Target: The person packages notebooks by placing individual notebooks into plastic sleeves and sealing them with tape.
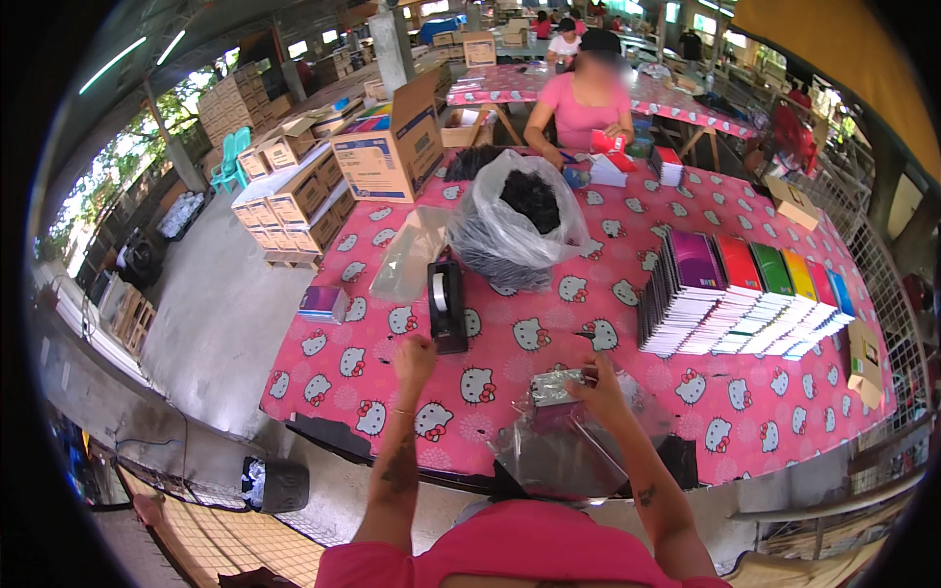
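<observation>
the person's left hand [416,359] is reaching toward the black tape dispenser [446,306], which is standing on the pink patterned tablecloth [520,338] just ahead of it. the fingers are curling at the dispenser's near end, touching or almost touching it; whether they are already pinching a strip of tape cannot be told at this size. the right hand [598,390] is pressing down on a clear plastic bag [564,446] with something flat inside, the fingers closing over the folded silvery top [557,385] of the bag. the bag is lying at the near table edge, partly hanging over it toward the person's pink shirt.

further back, a large clear sack of dark items [515,223] is sitting in the middle of the table, with a fanned row of colourful spiral notebooks [745,299] to the right. a co-worker in a pink top [583,108] is working at the far side, and cardboard boxes [387,147] are stacking up to the left.

the likely trouble is the fold springing open if the right hand is easing off before tape is reaching it, since one hand alone is holding it shut. the bag is also overhanging the edge, so a tug could be sliding it off. slick plastic is tending to crease, so tape may be landing crooked.
</observation>
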Demonstrator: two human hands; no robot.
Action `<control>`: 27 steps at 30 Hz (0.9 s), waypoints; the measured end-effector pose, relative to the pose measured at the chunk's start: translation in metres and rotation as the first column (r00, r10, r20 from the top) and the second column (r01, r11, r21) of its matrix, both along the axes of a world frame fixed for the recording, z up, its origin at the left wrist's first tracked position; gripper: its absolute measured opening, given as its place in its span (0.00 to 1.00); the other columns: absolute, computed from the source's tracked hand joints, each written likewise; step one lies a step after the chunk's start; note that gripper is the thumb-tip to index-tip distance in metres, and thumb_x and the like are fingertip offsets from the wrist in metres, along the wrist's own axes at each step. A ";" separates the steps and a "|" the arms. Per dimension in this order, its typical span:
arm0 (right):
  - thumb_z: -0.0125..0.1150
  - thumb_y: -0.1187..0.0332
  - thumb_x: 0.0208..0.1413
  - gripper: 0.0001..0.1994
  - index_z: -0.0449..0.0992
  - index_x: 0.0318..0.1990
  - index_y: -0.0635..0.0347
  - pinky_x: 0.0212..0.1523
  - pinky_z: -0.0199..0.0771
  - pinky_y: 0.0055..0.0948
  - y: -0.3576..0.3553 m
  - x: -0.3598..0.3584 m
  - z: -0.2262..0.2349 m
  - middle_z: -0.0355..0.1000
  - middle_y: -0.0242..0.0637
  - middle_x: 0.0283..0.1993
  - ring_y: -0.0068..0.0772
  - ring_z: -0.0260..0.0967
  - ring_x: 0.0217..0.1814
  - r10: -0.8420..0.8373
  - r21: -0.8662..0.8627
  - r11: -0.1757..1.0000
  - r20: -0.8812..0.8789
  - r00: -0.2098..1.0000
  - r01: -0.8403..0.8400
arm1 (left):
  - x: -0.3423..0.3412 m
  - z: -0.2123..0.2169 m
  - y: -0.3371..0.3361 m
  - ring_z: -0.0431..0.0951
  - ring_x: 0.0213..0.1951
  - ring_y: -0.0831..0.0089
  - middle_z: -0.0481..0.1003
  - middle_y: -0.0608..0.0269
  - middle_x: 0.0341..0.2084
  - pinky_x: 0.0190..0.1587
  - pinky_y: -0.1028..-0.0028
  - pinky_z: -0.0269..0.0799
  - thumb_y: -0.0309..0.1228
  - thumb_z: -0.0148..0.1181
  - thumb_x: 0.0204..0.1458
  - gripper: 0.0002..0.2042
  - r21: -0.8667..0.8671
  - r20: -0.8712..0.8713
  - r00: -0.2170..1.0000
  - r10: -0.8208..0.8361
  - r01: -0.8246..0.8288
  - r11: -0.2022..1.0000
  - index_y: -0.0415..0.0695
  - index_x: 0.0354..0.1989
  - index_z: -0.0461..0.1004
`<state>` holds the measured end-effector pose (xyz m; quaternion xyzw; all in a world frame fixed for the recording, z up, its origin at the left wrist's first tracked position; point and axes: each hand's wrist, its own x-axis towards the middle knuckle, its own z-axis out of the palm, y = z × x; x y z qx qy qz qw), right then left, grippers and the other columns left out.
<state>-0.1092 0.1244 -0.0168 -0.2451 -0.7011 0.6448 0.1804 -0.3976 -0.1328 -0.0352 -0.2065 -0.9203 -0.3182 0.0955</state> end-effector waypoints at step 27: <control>0.63 0.66 0.59 0.17 0.70 0.53 0.58 0.49 0.70 0.27 -0.026 0.028 0.015 0.69 0.35 0.47 0.24 0.68 0.50 -0.343 -0.506 0.838 -0.192 0.920 0.207 | 0.188 0.095 0.107 0.72 0.53 0.52 0.72 0.46 0.47 0.59 0.51 0.60 0.49 0.67 0.45 0.33 -0.364 -0.400 0.553 -0.731 0.636 0.681 0.38 0.53 0.68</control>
